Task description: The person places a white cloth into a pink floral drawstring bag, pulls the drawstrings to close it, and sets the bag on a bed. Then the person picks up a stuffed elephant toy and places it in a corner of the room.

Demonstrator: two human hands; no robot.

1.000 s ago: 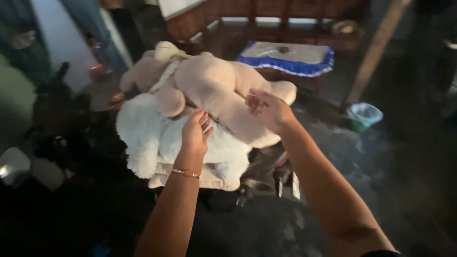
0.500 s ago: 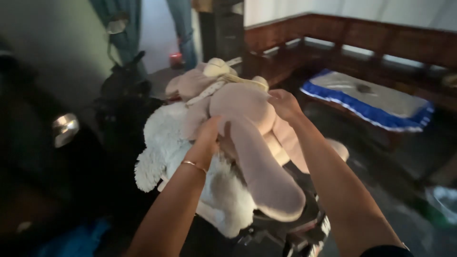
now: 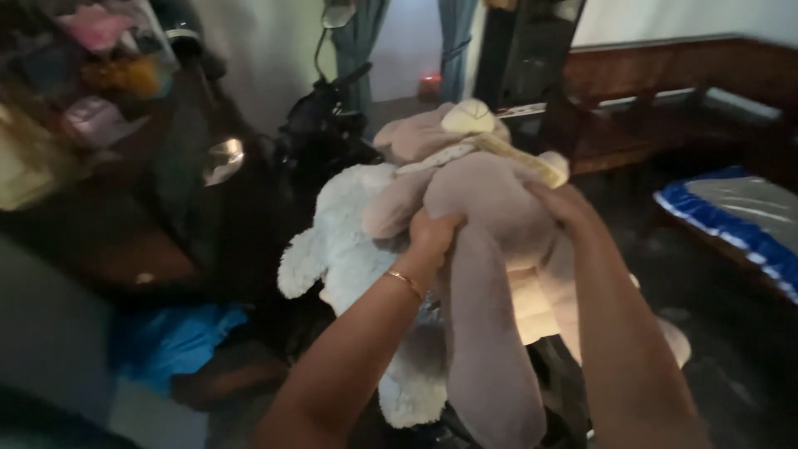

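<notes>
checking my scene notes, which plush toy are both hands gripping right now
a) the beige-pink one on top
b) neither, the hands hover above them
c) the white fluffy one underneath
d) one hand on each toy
a, the left hand pinches the fabric of the beige-pink plush toy at its middle and the right hand grips its far side, while the white fluffy toy lies beneath it ungrasped.

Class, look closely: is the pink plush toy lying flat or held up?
Held up. Both hands, left hand and right hand, grip the pink plush toy; its leg dangles.
</notes>
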